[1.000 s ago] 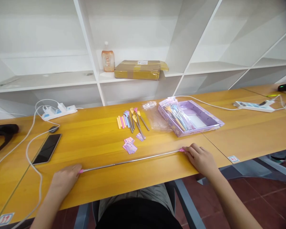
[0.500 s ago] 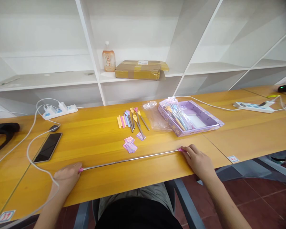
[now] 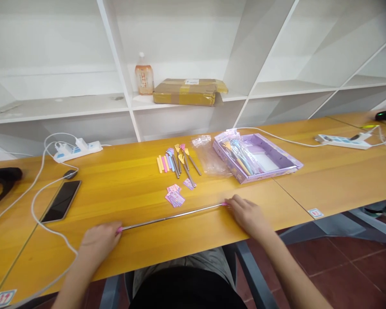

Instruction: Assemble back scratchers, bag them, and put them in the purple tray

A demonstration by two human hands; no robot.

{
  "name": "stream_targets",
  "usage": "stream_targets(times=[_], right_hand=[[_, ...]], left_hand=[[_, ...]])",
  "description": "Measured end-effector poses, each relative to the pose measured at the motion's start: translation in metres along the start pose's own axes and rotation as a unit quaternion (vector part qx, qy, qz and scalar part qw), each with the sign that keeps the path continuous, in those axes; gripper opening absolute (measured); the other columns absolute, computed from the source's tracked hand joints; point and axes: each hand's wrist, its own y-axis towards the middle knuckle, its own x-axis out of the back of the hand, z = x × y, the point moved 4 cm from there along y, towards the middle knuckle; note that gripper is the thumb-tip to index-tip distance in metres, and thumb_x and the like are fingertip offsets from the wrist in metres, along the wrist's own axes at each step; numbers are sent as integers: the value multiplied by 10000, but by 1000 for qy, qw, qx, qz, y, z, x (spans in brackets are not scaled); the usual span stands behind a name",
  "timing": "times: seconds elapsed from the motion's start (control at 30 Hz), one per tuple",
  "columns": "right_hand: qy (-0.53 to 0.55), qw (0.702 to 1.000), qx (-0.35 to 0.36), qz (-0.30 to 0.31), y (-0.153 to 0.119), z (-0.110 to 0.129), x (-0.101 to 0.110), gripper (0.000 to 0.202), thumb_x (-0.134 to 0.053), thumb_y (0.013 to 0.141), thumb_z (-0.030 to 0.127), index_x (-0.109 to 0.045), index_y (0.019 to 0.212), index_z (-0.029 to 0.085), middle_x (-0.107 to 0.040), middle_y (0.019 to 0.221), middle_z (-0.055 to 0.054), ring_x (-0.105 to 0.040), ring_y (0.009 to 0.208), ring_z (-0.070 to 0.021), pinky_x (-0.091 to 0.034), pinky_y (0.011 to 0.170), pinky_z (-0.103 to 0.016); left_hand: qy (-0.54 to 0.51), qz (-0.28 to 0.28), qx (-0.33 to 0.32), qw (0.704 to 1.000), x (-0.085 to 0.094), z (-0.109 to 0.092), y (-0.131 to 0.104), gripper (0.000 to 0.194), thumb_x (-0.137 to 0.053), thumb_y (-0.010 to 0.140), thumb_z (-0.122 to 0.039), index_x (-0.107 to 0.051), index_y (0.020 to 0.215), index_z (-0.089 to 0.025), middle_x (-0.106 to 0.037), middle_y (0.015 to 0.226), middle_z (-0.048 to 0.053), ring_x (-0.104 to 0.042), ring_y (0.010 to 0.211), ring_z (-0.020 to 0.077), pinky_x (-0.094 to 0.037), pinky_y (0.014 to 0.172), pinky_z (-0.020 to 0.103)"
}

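Note:
A thin metal telescopic rod (image 3: 173,217) with pink ends stretches between my hands, low over the front of the table. My left hand (image 3: 101,239) is closed round its left pink end, and my right hand (image 3: 247,214) pinches the right one. Beyond the rod are small pink and purple cards (image 3: 175,198). Several small hand-shaped scratchers (image 3: 185,165) with metal shafts lie behind them, beside a row of coloured tubes (image 3: 165,164). To their right, a purple tray (image 3: 284,171) holds bagged scratchers (image 3: 239,156).
A clear plastic bag (image 3: 209,156) lies left of the tray. On the left are a phone (image 3: 61,201), white cables and a power strip (image 3: 79,152); another power strip (image 3: 344,141) is at right. A bottle (image 3: 144,79) and taped carton (image 3: 188,92) stand on the shelf.
My hands have come closer together, the right moving left and the left moving right. The rod between them is shorter.

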Motion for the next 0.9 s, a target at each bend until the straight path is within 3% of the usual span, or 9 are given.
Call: stream_targets(times=[0.03,0.17,0.27,0.53,0.9], right_hand=[[4,1000,12,1,11,23,1,170,-517,1069,143,-677,1125,159,-662,931,-70,-543,675,-168,-408,689,-317],[72,990,121,-11,49,129,5,164,-524,1068,107,-633,973,184,-621,870,-48,-490,675,-176,-356,664,-337],[86,992,96,6,64,167,5,193,-553,1057,102,-589,889,191,-588,828,-35,-417,620,-173,-291,620,-352],[114,993,30,14,60,165,4,178,-591,1032,85,-599,896,200,-617,854,-37,-442,644,-179,-311,659,-352],[127,992,18,-11,61,166,3,200,-605,1009,69,-583,860,201,-590,836,-27,-416,639,-182,-292,653,-351]], left_hand=[[-3,-2,-6,1000,3,-21,0,405,-386,1047,-299,-771,1170,-269,-819,1152,117,-781,1036,322,-548,824,382],[-37,-2,-65,997,10,-109,1,404,-390,1060,-293,-769,1179,-216,-817,1138,152,-792,1014,313,-563,830,381],[-69,-13,-68,995,7,-136,3,408,-383,1072,-312,-764,1158,-195,-820,1081,164,-799,969,318,-567,794,385],[-88,-37,-72,993,-3,-125,7,539,-285,1116,-403,-770,1048,-178,-817,1049,171,-794,944,303,-517,743,358],[-77,-56,-86,992,-3,-128,6,555,-268,1117,-402,-770,1046,-175,-812,1015,173,-792,926,319,-542,754,379]])
